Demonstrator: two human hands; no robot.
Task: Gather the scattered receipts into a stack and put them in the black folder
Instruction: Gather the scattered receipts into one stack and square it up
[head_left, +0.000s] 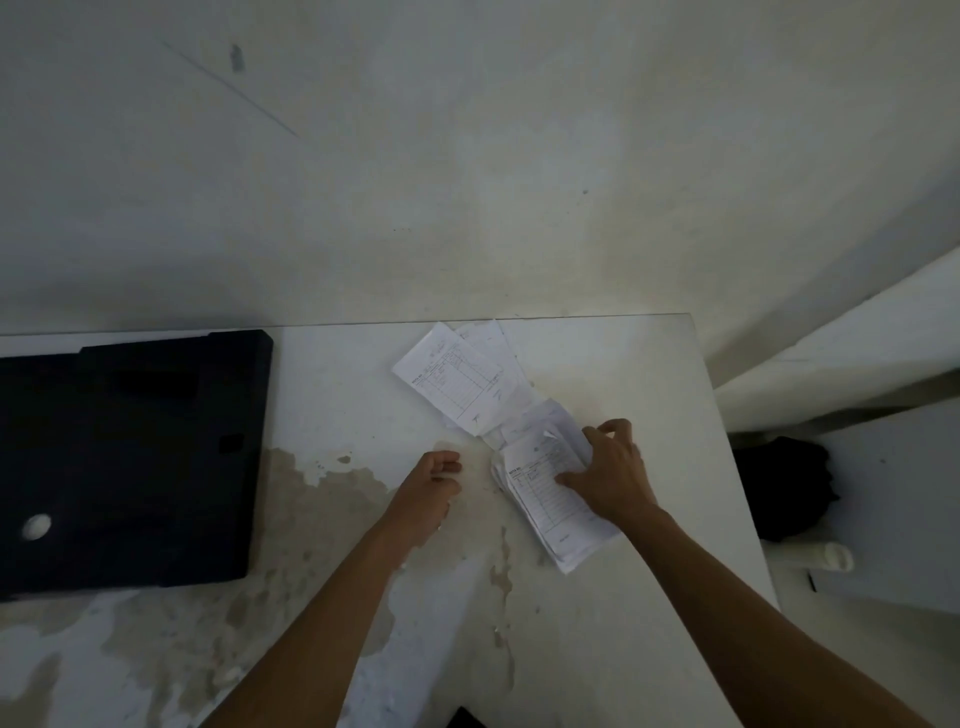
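Observation:
A stack of white receipts (545, 512) lies tilted on the table, right of centre. My right hand (613, 475) grips it, thumb pressed on the top sheet and fingers curled over its far right edge. Several loose receipts (460, 382) overlap in a fan just beyond the stack, near the table's far edge. My left hand (434, 486) rests on the table left of the stack, with its fingers curled in and nothing visibly held. The black folder (130, 457) lies flat and closed at the table's left side.
The white table (649, 597) has brown stains across its near and middle parts. Its right edge runs close to the stack. A wall rises straight behind the far edge. A dark object (784, 483) sits on the floor to the right.

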